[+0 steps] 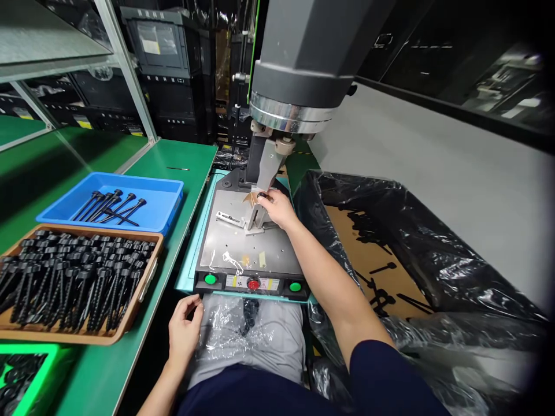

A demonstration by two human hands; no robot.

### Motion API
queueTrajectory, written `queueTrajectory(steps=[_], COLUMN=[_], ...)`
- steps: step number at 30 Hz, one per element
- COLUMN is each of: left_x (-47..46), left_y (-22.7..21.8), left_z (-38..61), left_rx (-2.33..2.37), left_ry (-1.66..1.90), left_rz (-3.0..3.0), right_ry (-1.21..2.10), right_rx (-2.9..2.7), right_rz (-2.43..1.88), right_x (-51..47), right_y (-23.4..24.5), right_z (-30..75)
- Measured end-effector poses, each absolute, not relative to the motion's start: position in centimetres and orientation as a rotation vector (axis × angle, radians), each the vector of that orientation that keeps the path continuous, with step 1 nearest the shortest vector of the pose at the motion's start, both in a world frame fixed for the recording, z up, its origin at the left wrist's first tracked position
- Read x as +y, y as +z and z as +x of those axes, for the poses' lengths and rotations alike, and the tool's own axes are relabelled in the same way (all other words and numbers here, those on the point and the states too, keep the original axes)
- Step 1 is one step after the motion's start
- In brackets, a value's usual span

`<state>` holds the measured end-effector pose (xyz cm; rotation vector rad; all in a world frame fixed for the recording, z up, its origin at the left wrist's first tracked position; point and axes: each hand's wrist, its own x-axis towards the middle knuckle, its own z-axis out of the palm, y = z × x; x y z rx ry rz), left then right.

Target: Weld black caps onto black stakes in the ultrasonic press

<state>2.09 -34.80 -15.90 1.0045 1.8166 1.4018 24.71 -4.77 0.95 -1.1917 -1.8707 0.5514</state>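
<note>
My right hand [281,209] reaches to the metal fixture [255,218] under the machine's head. Its thumb and fingers close on a small black round part [262,197] at the top of the fixture; the rest of this part is hidden. Just above hangs the grey metal welding horn [269,164], close to the fingers. My left hand [186,323] rests low by the front left edge of the machine base [234,254]. Its fingers are curled, thumb and fingertips together, with nothing visible in them.
On the green bench at left stand a blue tray [169,199] with several black stemmed parts, a full brown tray [150,277] and a green bin [39,370]. Two green buttons [210,279] flank a red one [253,284]. A black-lined box [338,231] holding black parts stands at right.
</note>
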Motion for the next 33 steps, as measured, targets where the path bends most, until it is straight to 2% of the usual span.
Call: queueTrajectory(steps=[9, 15, 21, 26, 29, 33], left_x=[-34.1, -32.5, -29.4, -27.6, -27.0, -27.3], left_y=[-14.0, -10.8, -5.9, -4.1, -3.4, -2.4], left_z=[1.6, 2.6, 6.4, 8.1, 8.5, 8.6], left_rx=[1.886, 1.751, 1.453, 1.315, 1.324, 1.366], left_ry=[1.413, 1.536, 1.495, 1.524, 1.535, 1.459], left_rz=[1.103, 1.225, 1.619, 1.784, 1.829, 1.865], right_ry=[0.57, 0.867, 0.698, 0.644, 0.766, 1.151], right_rx=[-1.595, -1.505, -1.696, -1.692, -1.623, -1.369], right_rz=[-0.99, -0.812, -0.824, -0.791, -0.813, -0.85], right_x=[-8.9, -17.7, -20.6, -20.8, -21.5, -23.2], right_y=[1.8, 1.3, 0.3, 0.3, -0.2, -1.1], right_z=[25.6, 25.3, 24.2, 24.1, 23.7, 22.7])
